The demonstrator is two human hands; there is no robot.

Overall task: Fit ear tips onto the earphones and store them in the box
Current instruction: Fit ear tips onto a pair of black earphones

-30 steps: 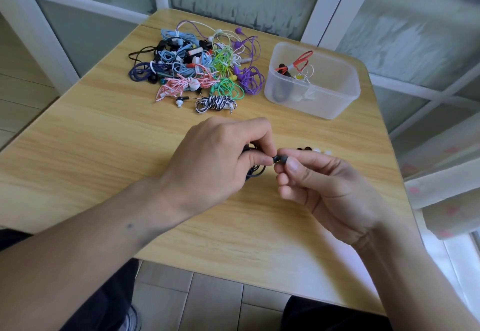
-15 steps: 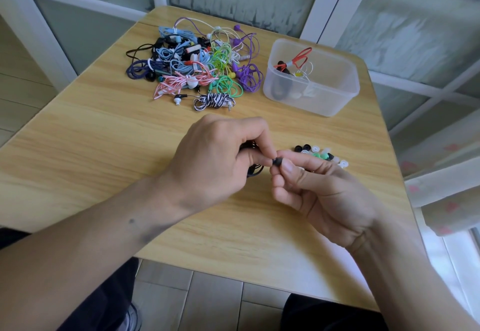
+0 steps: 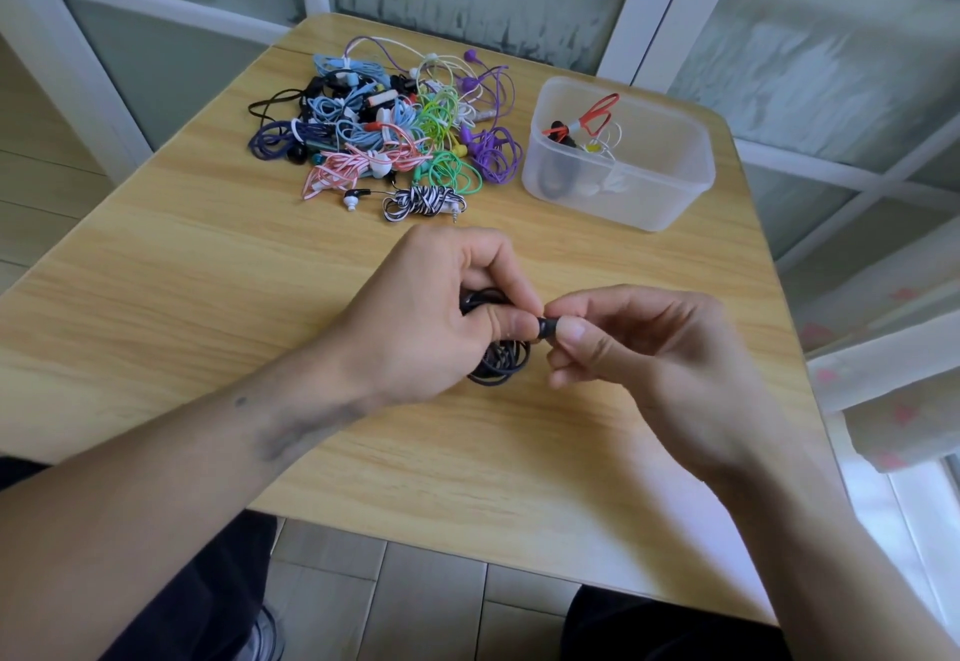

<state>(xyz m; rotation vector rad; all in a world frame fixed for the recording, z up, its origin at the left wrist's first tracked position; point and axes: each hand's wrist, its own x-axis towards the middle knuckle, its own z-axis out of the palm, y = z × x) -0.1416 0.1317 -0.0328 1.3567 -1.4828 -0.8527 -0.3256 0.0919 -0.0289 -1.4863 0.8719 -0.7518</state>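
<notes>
Seating the black ear tip point(image 3: 546, 326) on its earbud is judged to be the step in hand. The tip is pinched between thumb and forefinger of the right hand point(image 3: 644, 348); the remaining fingers point(image 3: 571, 377) are curled loosely beneath. The black earphone point(image 3: 498, 359) is gripped in the left hand point(image 3: 431, 317), its coiled cable hanging below the palm just above the counter point(image 3: 208, 297). The two hands meet at the tip; whether the tip is fully seated cannot be told, as the joint is largely covered. The bud should be held rigid while the tip is pushed on squarely with a slight twist, so that the soft collar is not folded. The clear box point(image 3: 618, 193) stands well apart at the far right, beside the pile of coloured earphones point(image 3: 395, 141).
</notes>
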